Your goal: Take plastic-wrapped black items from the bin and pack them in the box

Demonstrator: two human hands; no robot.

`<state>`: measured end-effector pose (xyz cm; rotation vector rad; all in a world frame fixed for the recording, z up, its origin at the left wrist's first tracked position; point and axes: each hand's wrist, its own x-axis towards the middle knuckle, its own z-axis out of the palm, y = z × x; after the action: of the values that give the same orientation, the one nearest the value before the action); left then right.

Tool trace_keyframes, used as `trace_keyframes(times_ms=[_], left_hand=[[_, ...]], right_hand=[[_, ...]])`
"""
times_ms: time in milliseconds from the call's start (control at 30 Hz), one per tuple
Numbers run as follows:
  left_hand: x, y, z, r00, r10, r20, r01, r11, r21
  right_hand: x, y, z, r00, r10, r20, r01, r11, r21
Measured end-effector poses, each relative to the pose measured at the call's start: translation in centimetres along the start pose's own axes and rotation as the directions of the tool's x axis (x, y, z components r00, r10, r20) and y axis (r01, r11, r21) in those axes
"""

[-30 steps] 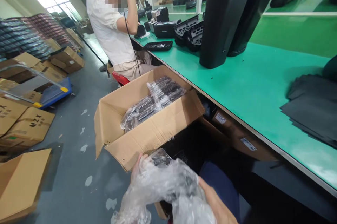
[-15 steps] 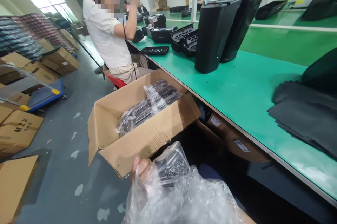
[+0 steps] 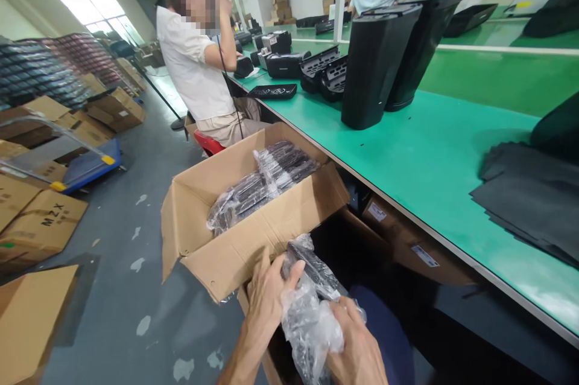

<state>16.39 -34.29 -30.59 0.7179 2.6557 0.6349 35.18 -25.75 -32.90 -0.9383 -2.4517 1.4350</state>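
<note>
Gripping crumpled clear plastic wrap (image 3: pixel 310 315) at lower centre with bent fingers of left hand (image 3: pixel 268 288) and right hand (image 3: pixel 355 340)! Around a dark piece (image 3: pixel 319 268), apparently not yet fully bare; in the mid-frame cardboard box (image 3: pixel 271 228), more wrapped dark pieces (image 3: pixel 237 201), probably left to do.

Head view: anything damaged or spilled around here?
The gray floor has scattered pale patches, perhaps chipped paint, breaking its even color. The plastic wrap between the left hand and right hand is crumpled, which seems ordinary; nothing looks spilled.
</note>
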Motion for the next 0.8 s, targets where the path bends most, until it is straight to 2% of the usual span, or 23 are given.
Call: trace_keyframes(times_ms=[67,100,133,167,200,267,300,433,600,700,800], left_hand=[[-0.2,0.5,-1.3,0.981,0.014,-0.193,-0.006,0.999,0.042],[-0.3,0.7,-1.9,0.972,0.017,-0.235,-0.015,1.000,0.010],[-0.2,0.9,-2.4,0.979,0.012,-0.203,-0.021,0.999,-0.046],[0.0,1.1,-2.5,0.995,0.014,-0.101,-0.025,0.994,-0.108],[0.2,1.3,-2.4,0.998,0.035,0.046,-0.027,0.986,-0.163],[0.9,2.0,-1.1,0.946,0.116,0.303,-0.046,0.973,-0.227],[1.4,2.4,-0.2,0.923,0.150,0.355,-0.067,0.969,-0.237],[4.0,4.3,3.0,0.903,0.255,0.344,-0.160,0.946,-0.281],[8.7,7.7,4.0,0.813,0.458,0.359,-0.321,0.868,-0.380],[11.3,9.9,4.4,0.757,0.511,0.406,-0.341,0.840,-0.422],[13.0,11.7,5.0,0.719,0.521,0.460,-0.299,0.829,-0.472]], right_hand=[[-0.8,0.8,0.6,0.999,0.004,-0.053,-0.006,1.000,-0.021],[-1.3,1.4,0.8,0.997,0.011,-0.081,-0.015,0.999,-0.042],[-1.8,2.0,1.1,0.994,0.021,-0.109,-0.029,0.997,-0.071],[-2.3,2.6,1.3,0.991,0.021,-0.132,-0.035,0.994,-0.103],[-2.7,3.2,1.6,0.989,0.010,-0.150,-0.030,0.991,-0.132],[-3.1,3.9,2.3,0.984,-0.040,-0.175,0.010,0.986,-0.166],[-3.1,4.1,2.5,0.981,-0.065,-0.180,0.033,0.985,-0.171],[-2.1,3.7,2.2,0.982,-0.082,-0.170,0.059,0.989,-0.132],[-1.9,1.6,0.8,0.985,0.063,-0.158,-0.071,0.997,-0.043],[-3.3,1.0,1.4,0.996,0.076,-0.043,-0.075,0.997,0.019],[-4.3,0.6,1.9,0.992,0.092,0.090,-0.102,0.989,0.105]])
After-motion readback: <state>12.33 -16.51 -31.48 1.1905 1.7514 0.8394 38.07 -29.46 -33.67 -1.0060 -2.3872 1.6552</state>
